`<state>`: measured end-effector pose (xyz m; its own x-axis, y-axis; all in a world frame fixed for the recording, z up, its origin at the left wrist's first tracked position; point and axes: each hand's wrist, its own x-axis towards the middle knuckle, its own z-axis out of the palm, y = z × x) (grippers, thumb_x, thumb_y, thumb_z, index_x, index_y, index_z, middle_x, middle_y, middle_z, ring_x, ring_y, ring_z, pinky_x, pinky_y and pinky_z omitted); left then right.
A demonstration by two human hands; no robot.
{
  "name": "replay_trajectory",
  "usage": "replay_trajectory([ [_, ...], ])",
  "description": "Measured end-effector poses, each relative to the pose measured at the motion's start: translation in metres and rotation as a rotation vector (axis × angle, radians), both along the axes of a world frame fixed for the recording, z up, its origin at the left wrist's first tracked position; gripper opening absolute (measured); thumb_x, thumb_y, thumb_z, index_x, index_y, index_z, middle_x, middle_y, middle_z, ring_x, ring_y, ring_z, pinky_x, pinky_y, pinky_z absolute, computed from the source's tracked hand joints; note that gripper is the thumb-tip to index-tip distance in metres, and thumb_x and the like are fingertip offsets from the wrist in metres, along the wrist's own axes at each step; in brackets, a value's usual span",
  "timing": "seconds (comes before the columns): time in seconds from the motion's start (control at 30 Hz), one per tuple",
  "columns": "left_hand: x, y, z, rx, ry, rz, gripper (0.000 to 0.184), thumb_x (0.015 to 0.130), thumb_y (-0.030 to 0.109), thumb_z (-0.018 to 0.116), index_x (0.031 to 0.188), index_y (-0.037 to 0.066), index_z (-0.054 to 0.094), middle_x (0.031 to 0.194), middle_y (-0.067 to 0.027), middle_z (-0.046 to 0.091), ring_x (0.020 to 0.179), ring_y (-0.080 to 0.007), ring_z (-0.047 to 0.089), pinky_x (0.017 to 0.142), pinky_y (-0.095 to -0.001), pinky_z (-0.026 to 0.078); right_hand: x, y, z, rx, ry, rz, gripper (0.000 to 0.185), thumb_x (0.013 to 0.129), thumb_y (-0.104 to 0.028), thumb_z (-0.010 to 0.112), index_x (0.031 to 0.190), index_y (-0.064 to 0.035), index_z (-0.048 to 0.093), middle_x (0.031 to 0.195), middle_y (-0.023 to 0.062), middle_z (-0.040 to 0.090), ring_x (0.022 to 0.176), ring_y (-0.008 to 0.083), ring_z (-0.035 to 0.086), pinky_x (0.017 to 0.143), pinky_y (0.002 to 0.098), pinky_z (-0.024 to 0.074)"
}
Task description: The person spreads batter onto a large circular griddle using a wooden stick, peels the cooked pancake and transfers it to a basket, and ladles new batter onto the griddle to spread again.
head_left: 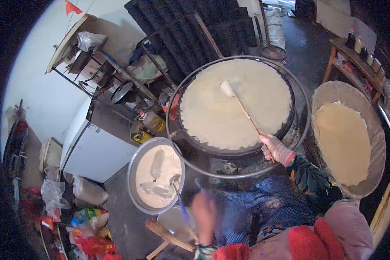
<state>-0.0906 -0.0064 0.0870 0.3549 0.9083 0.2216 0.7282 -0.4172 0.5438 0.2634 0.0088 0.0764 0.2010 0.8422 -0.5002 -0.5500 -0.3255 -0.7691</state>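
A thin stick with a pale, batter-covered head (228, 89) reaches over the large round griddle, and my right hand (276, 149) is wrapped round its lower end. Pale batter (234, 117) covers nearly the whole griddle in a wide sheet. My left hand (203, 212) is smeared by motion near my lap; its fingers and anything in them cannot be made out. To its left stands a metal basin (132, 190) of batter holding two clear bottles and a ladle (175, 178) with a blue handle. A smaller bowl (174, 219) sits below, beside a straw brush (167, 234).
A metal ring (307, 117) surrounds the griddle. On the right, a round tray (377, 143) holds a flat tan sheet (342, 143), near a wooden table (333, 43) with bottles. A white cabinet (97, 151), a cluttered shelf and an oil jug (154, 122) are on the left.
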Motion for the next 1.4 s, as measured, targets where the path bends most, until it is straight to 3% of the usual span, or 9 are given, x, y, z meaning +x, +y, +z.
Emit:
replay_trajectory([
  [0.13, -0.083, 0.027, -0.056, 0.147, 0.273, 0.304, 0.045, 0.079, 0.014, 0.060, 0.118, -0.005, 0.046, 0.109, -0.0280, 0.053, 0.104, -0.0420, 0.049, 0.090, -0.0451, 0.041, -0.021, -0.003, -0.002, 0.124, 0.338, -0.102, 0.036, 0.094, -0.030, 0.044, 0.130, -0.0345, 0.043, 0.051, -0.0069, 0.030, 0.038, 0.0055, 0.028, 0.035, 0.0234, 0.0247],
  [0.2, -0.098, 0.030, -0.068, -0.320, 0.444, 0.425, 0.050, 0.079, 0.014, 0.060, 0.121, -0.005, 0.043, 0.107, -0.0291, 0.053, 0.099, -0.0421, 0.053, 0.085, -0.0477, 0.044, -0.045, -0.011, -0.002, 0.137, 0.307, -0.150, 0.040, 0.093, -0.030, 0.044, 0.132, -0.0359, 0.040, 0.050, -0.0036, 0.031, 0.038, 0.0088, 0.028, 0.036, 0.0244, 0.0261],
  [0.33, -0.122, 0.038, -0.114, -0.337, 0.316, 0.463, 0.041, 0.078, 0.012, 0.056, 0.114, -0.005, 0.047, 0.100, -0.0276, 0.055, 0.091, -0.0421, 0.057, 0.078, -0.0486, 0.047, -0.058, -0.019, -0.017, 0.131, 0.243, -0.208, 0.044, 0.092, -0.031, 0.049, 0.134, -0.0352, 0.038, 0.050, -0.0042, 0.029, 0.037, 0.0089, 0.026, 0.035, 0.0250, 0.0247],
  [0.53, -0.162, 0.065, -0.165, 0.139, 0.451, 0.364, 0.019, 0.080, 0.011, 0.052, 0.090, -0.005, 0.055, 0.069, -0.0182, 0.060, 0.059, -0.0324, 0.060, 0.050, -0.0393, 0.048, -0.080, -0.021, -0.014, 0.021, 0.219, -0.071, 0.038, 0.092, -0.028, 0.052, 0.128, -0.0388, 0.045, 0.052, -0.0035, 0.033, 0.037, 0.0087, 0.028, 0.036, 0.0251, 0.0241],
  [0.73, -0.182, 0.037, -0.183, -0.001, 0.000, 0.308, 0.052, 0.079, 0.005, 0.053, 0.126, -0.007, 0.037, 0.082, -0.0183, 0.060, 0.060, -0.0323, 0.058, 0.051, -0.0408, 0.047, -0.077, -0.032, -0.015, 0.149, 0.473, -0.087, 0.034, 0.091, -0.027, 0.052, 0.125, -0.0284, 0.050, 0.050, -0.0031, 0.034, 0.037, 0.0092, 0.031, 0.036, 0.0248, 0.0275],
  [0.87, -0.122, -0.016, -0.083, -0.353, -0.918, 0.599, 0.057, 0.083, 0.005, 0.052, 0.135, 0.006, 0.032, 0.078, -0.0070, 0.055, 0.051, -0.0152, 0.050, 0.042, -0.0294, 0.041, -0.091, -0.065, -0.002, 0.174, 0.289, -0.211, 0.042, 0.092, -0.028, 0.049, 0.133, -0.0266, 0.042, 0.050, -0.0033, 0.032, 0.037, 0.0089, 0.029, 0.036, 0.0247, 0.0258],
  [1.03, -0.084, -0.008, -0.013, -0.552, -1.294, 0.451, 0.052, 0.086, 0.002, 0.048, 0.134, 0.011, 0.032, 0.071, 0.0001, 0.047, 0.048, -0.0051, 0.042, 0.037, -0.0164, 0.031, -0.110, -0.101, -0.012, 0.100, 0.203, -0.138, 0.044, 0.093, -0.027, 0.048, 0.136, -0.0299, 0.038, 0.049, -0.0027, 0.034, 0.037, 0.0093, 0.030, 0.036, 0.0255, 0.0263],
  [1.13, -0.024, 0.016, 0.018, -0.663, -1.236, 0.362, 0.015, 0.087, 0.004, 0.048, 0.101, 0.007, 0.042, 0.068, 0.0000, 0.045, 0.045, -0.0041, 0.036, 0.033, -0.0173, 0.026, -0.112, -0.107, -0.006, 0.031, 0.221, -0.088, 0.045, 0.092, -0.030, 0.049, 0.136, -0.0325, 0.037, 0.051, -0.0028, 0.034, 0.040, 0.0094, 0.034, 0.037, 0.0260, 0.0280],
  [1.4, 0.146, 0.086, -0.014, -0.380, -0.535, -0.064, 0.066, 0.084, 0.006, 0.054, 0.142, 0.004, 0.023, 0.078, -0.0069, 0.058, 0.053, -0.0093, 0.049, 0.043, -0.0260, 0.040, -0.097, -0.117, -0.010, 0.086, 0.377, -0.139, 0.040, 0.094, -0.024, 0.049, 0.132, -0.0324, 0.042, 0.047, -0.0007, 0.037, 0.036, 0.0112, 0.032, 0.036, 0.0269, 0.0275],
])
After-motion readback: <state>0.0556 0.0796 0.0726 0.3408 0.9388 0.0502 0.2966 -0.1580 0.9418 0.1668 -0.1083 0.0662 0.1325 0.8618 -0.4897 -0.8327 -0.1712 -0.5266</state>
